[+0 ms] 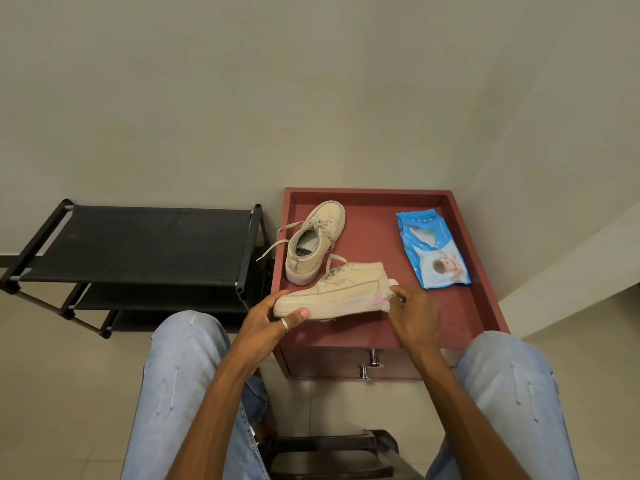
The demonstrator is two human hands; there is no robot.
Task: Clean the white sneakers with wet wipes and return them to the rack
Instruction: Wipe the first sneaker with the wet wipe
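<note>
The left hand (270,323) grips a white sneaker (336,292) by its toe. The thumb, which wears a ring (284,323), presses on the near side of the sole, and the other fingers curl around the far side. The shoe lies on its side between the two hands, low over the near part of the red tabletop (374,220), with its heel pointing toward the right hand (414,313). That hand's fingers (398,292) are bunched and pinch a crumpled white wipe (393,283) against the heel, by a pink patch.

Just beyond the left fingers the second sneaker (315,244) stands upright on the tabletop. Its toe points away and its loose laces trail over the left edge. Beyond the right fingers and a little to their right lies a blue pack of wipes (433,249), flat and apart from both shoes. A black shoe rack (138,244) stands on the floor, left of the left hand and beside the tabletop.
</note>
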